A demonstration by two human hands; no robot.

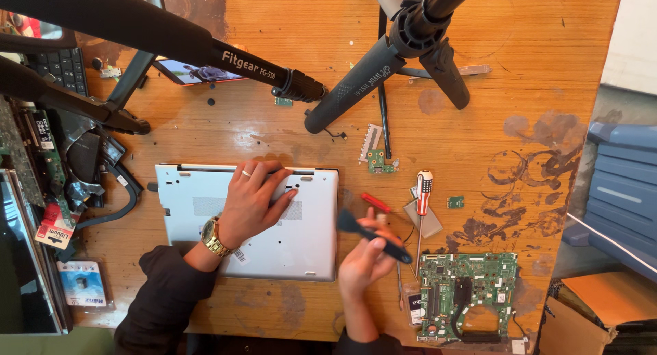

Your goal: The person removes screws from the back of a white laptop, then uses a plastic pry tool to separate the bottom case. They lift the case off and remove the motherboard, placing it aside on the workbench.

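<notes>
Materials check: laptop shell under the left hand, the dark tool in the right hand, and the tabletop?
Laptop shell: silver, matte, evenly smooth; painted plastic or metal, the look leaves it open. The left hand lies flat on it.
Pry tool in the right hand: dark, dull, with a flared tip; probably plastic.
Tabletop: wood, with visible grain, an orange-brown finish, and worn, dark-stained patches.

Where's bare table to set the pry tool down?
Bare wood lies right of the screwdriver, above the motherboard, and between the laptop case and tripod legs. It is crowded around the right hand and along the left edge.
</notes>
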